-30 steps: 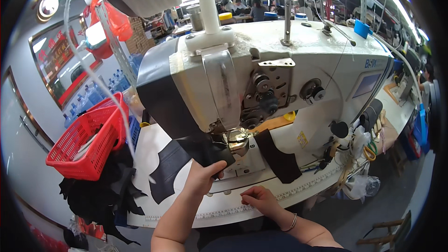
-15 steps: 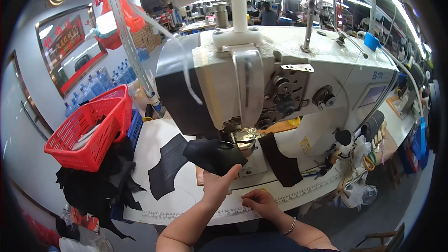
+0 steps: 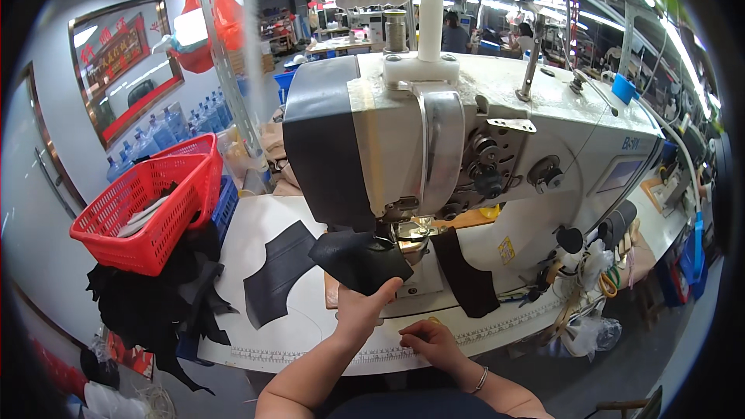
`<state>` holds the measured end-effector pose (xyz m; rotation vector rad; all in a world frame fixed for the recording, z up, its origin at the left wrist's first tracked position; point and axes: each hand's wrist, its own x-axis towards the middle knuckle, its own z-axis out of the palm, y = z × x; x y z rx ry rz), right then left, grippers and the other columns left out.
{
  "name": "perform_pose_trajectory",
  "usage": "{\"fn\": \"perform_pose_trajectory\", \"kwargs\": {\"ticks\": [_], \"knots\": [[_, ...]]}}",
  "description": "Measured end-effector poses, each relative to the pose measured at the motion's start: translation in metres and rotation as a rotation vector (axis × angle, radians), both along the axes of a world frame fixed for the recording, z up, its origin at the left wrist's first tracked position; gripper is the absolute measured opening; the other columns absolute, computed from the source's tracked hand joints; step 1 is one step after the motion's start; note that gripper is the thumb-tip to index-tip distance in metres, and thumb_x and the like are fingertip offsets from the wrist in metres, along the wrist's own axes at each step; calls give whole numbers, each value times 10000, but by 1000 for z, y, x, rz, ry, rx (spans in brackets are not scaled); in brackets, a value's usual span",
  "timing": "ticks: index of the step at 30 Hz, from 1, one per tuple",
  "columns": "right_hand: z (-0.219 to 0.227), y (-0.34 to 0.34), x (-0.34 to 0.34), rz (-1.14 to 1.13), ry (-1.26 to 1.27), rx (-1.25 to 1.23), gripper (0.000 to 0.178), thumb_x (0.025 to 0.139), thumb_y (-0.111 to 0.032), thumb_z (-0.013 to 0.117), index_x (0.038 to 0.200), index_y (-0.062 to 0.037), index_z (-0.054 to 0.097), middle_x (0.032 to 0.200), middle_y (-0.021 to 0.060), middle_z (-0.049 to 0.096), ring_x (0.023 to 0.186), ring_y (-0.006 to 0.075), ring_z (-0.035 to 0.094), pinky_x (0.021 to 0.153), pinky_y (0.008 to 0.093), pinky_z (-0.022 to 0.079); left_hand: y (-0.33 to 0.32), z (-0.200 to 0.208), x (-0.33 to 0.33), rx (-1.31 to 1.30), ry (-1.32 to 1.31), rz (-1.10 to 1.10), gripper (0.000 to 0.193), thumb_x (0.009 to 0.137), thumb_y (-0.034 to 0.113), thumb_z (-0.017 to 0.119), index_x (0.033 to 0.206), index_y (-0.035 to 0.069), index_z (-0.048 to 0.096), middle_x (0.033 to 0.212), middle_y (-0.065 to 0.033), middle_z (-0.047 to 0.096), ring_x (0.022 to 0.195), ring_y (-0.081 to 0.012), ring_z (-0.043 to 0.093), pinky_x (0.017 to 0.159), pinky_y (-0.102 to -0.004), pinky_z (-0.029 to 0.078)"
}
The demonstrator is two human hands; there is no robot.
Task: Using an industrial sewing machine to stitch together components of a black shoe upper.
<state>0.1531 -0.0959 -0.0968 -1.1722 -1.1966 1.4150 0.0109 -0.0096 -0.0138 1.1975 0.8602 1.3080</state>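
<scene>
**Two hands, one dark piece at the needle**

Two hands were at the front edge of the white table [image 3: 256, 240], under the big cream-and-black sewing machine [image 3: 466, 140] that filled most of the view. Next down in size, a red basket [image 3: 147, 209] sat off the table's left edge with a heap of black offcuts [image 3: 155, 302] hanging below it. One flat black panel [image 3: 275, 279] lay on the left part of the table and a dark strip [image 3: 466, 283] draped over the front edge right of the needle.

The black leather piece [image 3: 357, 260] sat right at the presser foot [image 3: 407, 237], its far edge tucked under the machine head. The left hand [image 3: 361, 314] pinched its near corner, thumb up on top, so the piece lay directly beyond and above the fingers, touching them. The right hand [image 3: 427, 337] rested curled at the table's front edge by the printed ruler strip; whether it pinched anything I couldn't tell.

My take on doing this well: keep that corner grip light and the piece flat against the plate, steer from the near edge, and keep fingertips well back from the foot.
</scene>
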Motion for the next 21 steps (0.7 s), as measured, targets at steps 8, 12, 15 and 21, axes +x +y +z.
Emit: {"fn": "perform_pose_trajectory", "kwargs": {"ticks": [8, 12, 15, 21], "knots": [[-4, 1, 0, 3, 18, 15, 177, 839, -92, 597, 978, 17, 588, 866, 59, 631, 822, 107, 605, 752, 222, 481, 18, 10, -7, -52, 40, -49, 214, 697, 83, 716, 842, 4, 580, 696, -20, 575, 570, -88, 529, 524, -222, 439], [-6, 0, 0, 0, 31, 3, 182, 843, -95, 592, 983, 20, 587, 870, 61, 630, 823, 108, 605, 753, 219, 480, 27, 21, -12, -41, 99, -97, 213, 688, 87, 722, 821, 8, 576, 685, -21, 571, 559, -87, 525, 514, -226, 439], [-9, 1, 0, 5, 71, 3, 182, 844, -95, 591, 985, 20, 588, 872, 60, 631, 824, 106, 604, 752, 217, 478, 33, 22, -15, -30, 108, -122, 196, 689, 84, 718, 803, 16, 574, 676, -20, 567, 549, -87, 521, 507, -223, 433], [-7, 1, 0, 6, 32, 5, 179, 840, -93, 595, 982, 17, 592, 865, 57, 629, 817, 104, 602, 751, 213, 477, 51, 33, -24, 6, 196, -213, 167, 688, 74, 711, 779, 21, 581, 656, -17, 559, 537, -86, 514, 489, -217, 417]]}}
